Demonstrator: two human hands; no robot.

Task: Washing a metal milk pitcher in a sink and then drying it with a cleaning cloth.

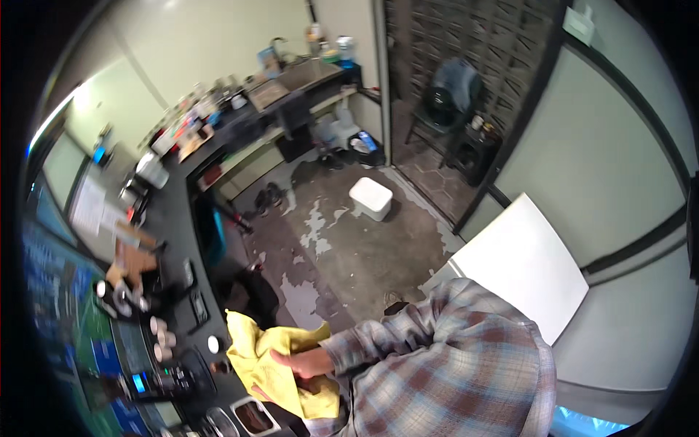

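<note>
A yellow cloth (253, 358) hangs in loose folds between my hands, beside the dark counter's edge. My right hand (313, 362) grips its near side, thumb lying over the fabric. Below it, the fingers of my left hand (262, 394) show at the cloth's lower edge; the cloth covers most of that hand, and they seem to press into the fabric. Close by on the counter are a small white cup (214, 344) and a rectangular metal container (255, 416) with dark brown contents.
The dark counter (169, 218) runs along the left, holding paper cups (162, 339), a black machine with a lit display (160, 380) and kitchen items. A white lidded bin (371, 198) stands on the worn floor. A white cabinet-like surface (520, 266) is at right; a sink (309, 75) is at the back.
</note>
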